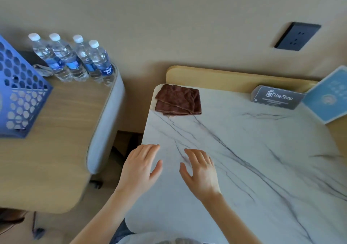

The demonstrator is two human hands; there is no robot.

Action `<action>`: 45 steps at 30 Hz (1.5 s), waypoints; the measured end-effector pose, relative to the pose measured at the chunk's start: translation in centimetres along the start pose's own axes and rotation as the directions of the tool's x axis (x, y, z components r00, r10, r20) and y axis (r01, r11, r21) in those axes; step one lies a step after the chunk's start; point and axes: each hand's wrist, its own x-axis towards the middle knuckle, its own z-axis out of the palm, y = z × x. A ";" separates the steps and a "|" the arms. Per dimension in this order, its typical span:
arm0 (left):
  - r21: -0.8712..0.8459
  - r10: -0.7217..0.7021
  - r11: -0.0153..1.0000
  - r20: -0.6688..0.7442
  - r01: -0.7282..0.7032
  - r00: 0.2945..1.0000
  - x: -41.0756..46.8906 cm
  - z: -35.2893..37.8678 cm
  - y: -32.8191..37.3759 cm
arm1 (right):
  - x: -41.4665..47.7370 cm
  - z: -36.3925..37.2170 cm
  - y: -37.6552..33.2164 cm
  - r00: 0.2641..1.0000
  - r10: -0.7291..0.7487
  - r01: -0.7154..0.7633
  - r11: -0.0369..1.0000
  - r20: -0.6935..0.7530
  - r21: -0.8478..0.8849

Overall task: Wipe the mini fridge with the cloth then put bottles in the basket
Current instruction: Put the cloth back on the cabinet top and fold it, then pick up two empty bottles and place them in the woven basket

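Hovering flat and empty, fingers spread, the left hand [139,170] and right hand [200,172] sit side by side over the marble table [253,159]. The brown cloth [178,100] lies folded beyond them, untouched. Four bottles [75,59] and the blue basket [20,93] stand far off left of the left hand.

Cloth [178,100]: dark brown, plain. Top [244,159] under it: white marble w/ grey-black veins running diagonally. Basket [20,93]: blue, w/ hexagon cut-out pattern. Bottles [75,59]: clear, white caps, blue labels w/ white lettering. Table [56,140]: light wood grain, grey edge. Wall [169,18]: beige. Socket [297,36]: black. Sign [277,97]: grey w/ white print. Card [328,97]: light blue, w/ white border & pale markings.
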 end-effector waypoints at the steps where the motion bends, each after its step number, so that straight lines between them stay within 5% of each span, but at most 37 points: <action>1: -0.001 0.002 1.000 0.025 -0.002 1.000 -1.5 0.3 0.3 | -2.1 0.3 -0.2 1.000 0.005 -0.005 1.000 0.021 -0.008; 10: 0.019 -0.067 0.998 0.149 0.065 0.987 -12.4 0.9 3.6 | -13.0 -0.1 -1.2 0.989 0.058 -0.044 0.993 0.134 -0.111; 21: -0.052 0.149 0.988 0.053 -0.146 0.987 -20.3 -4.0 4.9 | -23.8 -3.3 -7.4 0.982 0.153 -0.165 0.979 -0.110 -0.116; 32: -0.132 0.207 0.973 0.141 -0.189 0.968 -40.2 -8.0 5.8 | -44.7 -2.9 -18.9 0.936 0.327 -0.345 0.924 -0.128 -0.163; 45: -0.192 0.359 0.926 0.185 -0.325 0.915 -46.8 -7.6 13.3 | -58.2 -7.0 -17.4 0.805 0.523 -0.565 0.820 -0.279 -0.092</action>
